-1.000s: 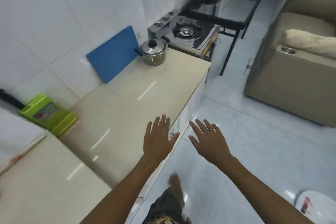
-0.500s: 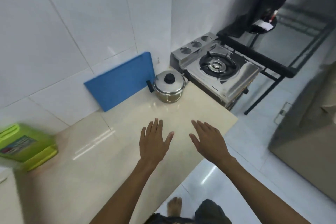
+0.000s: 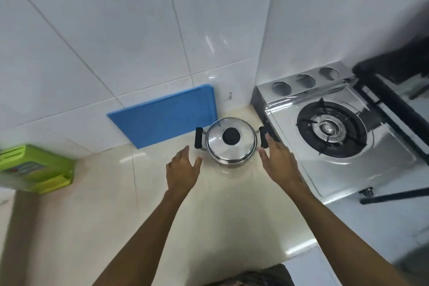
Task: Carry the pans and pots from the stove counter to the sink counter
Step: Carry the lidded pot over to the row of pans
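1. Two hands are out toward one steel pot [image 3: 231, 144] with its lid [image 3: 231, 138] on, standing on the cream counter [image 3: 162, 216] at the back corner, just beside the gas stove [image 3: 336, 137].
2. Left hand [image 3: 183, 169] is spread wide and empty, short of the left black handle [image 3: 198, 138]; right hand [image 3: 279, 162] is open and empty too, its fingertips [image 3: 268, 139] just at the right handle [image 3: 263, 137], though I cannot tell whether they touch.
3. To do this well, I would close each hand fully round its own handle, lift straight up and keep the pot level, since the lid looks loose and could slide off if it tips.
4. A thumb laid over the lid's rim, near the black knob [image 3: 231, 136], would steady it.
5. Close by: a blue cutting board [image 3: 164, 121] leans on the tiled wall right behind the left handle, so that hand has little room; the stove edge crowds the right one.
6. Well off to the left sits a green box [image 3: 37, 167], likely clear of the carry.
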Demonstrator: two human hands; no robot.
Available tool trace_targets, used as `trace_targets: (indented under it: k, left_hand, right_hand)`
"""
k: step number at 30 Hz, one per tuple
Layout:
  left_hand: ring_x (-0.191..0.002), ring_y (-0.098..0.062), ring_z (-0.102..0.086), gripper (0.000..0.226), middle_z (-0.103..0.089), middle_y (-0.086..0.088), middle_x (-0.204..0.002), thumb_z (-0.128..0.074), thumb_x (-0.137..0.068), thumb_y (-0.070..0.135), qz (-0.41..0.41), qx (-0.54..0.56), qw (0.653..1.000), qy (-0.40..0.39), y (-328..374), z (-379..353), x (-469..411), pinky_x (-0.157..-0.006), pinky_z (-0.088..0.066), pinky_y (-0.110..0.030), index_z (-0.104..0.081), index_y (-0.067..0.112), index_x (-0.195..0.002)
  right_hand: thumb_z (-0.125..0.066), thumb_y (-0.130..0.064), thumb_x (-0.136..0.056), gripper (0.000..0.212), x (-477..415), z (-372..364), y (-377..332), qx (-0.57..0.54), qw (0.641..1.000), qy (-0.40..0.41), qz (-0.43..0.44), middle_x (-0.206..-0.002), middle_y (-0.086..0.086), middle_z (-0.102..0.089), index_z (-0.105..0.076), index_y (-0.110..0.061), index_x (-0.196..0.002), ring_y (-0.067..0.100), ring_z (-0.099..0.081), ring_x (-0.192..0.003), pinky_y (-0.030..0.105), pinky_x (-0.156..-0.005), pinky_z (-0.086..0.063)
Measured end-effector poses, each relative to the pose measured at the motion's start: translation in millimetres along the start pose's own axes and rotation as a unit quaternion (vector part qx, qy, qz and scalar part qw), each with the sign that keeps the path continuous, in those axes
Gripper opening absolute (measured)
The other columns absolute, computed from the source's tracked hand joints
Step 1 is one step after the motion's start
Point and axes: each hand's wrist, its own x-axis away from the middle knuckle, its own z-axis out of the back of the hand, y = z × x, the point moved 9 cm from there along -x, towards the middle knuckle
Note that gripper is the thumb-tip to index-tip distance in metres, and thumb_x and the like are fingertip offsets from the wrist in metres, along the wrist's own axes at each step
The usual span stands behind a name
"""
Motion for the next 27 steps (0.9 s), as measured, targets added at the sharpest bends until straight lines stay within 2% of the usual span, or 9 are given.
trace_targets:
  k: [4,8,13,16,20,24,27]
  left_hand:
    - [-0.130,-0.034,-0.054,0.049,-0.057,-0.015,-0.144,-0.052,-0.103,0.030,0.104,0.140,0.985,0.001,-0.6,-15.6,-28.6,-0.111,-0.040,-0.043,-0.046,0.011,-0.148]
    - [-0.126,-0.033,-0.057,0.043,-0.063,-0.014,-0.138,-0.048,-0.104,0.023,0.155,0.180,0.971,0.016,0.4,-20.9,-47.6,-0.105,-0.040,-0.035,-0.049,0.013,-0.146]
    - [-0.122,-0.034,-0.058,0.043,-0.066,-0.013,-0.134,-0.046,-0.104,0.023,0.172,0.176,0.969,0.011,8.8,-28.5,-64.2,-0.103,-0.041,-0.036,-0.049,0.018,-0.146]
    - [-0.116,-0.034,-0.061,0.041,-0.066,-0.014,-0.132,-0.046,-0.104,0.019,0.167,0.173,0.971,-0.001,14.2,-35.1,-72.9,-0.096,-0.042,-0.032,-0.052,0.017,-0.145]
    - [-0.105,-0.031,-0.062,0.042,-0.069,-0.014,-0.126,-0.048,-0.101,0.012,0.198,0.222,0.955,-0.003,9.4,-41.9,-74.2,-0.096,-0.049,-0.037,-0.055,0.017,-0.143]
    - [-0.099,-0.023,-0.061,0.043,-0.072,-0.015,-0.117,-0.052,-0.099,0.007,0.223,0.315,0.923,-0.013,-5.8,-43.7,-48.7,-0.088,-0.043,-0.028,-0.057,0.015,-0.141]
    - [-0.101,-0.021,-0.061,0.043,-0.071,-0.014,-0.119,-0.055,-0.098,0.007,0.230,0.357,0.905,-0.005,-24.3,-32.6,-11.6,-0.089,-0.043,-0.029,-0.058,0.015,-0.140]
  right_hand:
    - [-0.047,-0.041,-0.103,0.057,-42.8,-11.7,22.1,-0.003,1.000,-0.029,0.000,-0.135,0.020,-0.063,-0.040,-0.013,-0.152,0.041,-0.060,-0.119,0.051,-0.098,-0.047]
    - [-0.046,-0.032,-0.104,0.053,-66.0,-25.3,32.2,-0.025,0.998,-0.052,-0.004,-0.125,0.026,-0.066,-0.040,-0.008,-0.151,0.045,-0.061,-0.111,0.052,-0.092,-0.050]
    - [-0.046,-0.022,-0.104,0.049,-75.5,-32.9,37.5,-0.066,0.995,-0.070,-0.013,-0.126,0.027,-0.065,-0.040,-0.007,-0.150,0.046,-0.061,-0.111,0.052,-0.089,-0.052]
    - [-0.045,-0.018,-0.104,0.048,-76.6,-34.6,39.4,-0.103,0.992,-0.072,-0.021,-0.130,0.024,-0.065,-0.040,-0.007,-0.151,0.043,-0.061,-0.115,0.050,-0.093,-0.052]
    - [-0.046,-0.016,-0.104,0.049,-78.1,-37.7,41.4,-0.140,0.986,-0.080,-0.036,-0.134,0.021,-0.063,-0.040,-0.008,-0.152,0.040,-0.059,-0.120,0.046,-0.098,-0.050]
    - [-0.055,-0.015,-0.101,0.050,-62.0,-35.2,40.3,-0.165,0.983,-0.069,-0.034,-0.119,0.019,-0.071,-0.046,-0.010,-0.149,0.038,-0.065,-0.109,0.042,-0.092,-0.053]
    - [-0.060,-0.015,-0.098,0.049,-39.5,-35.3,29.7,-0.178,0.982,-0.060,-0.017,-0.109,0.015,-0.075,-0.051,-0.014,-0.146,0.034,-0.068,-0.099,0.039,-0.086,-0.053]
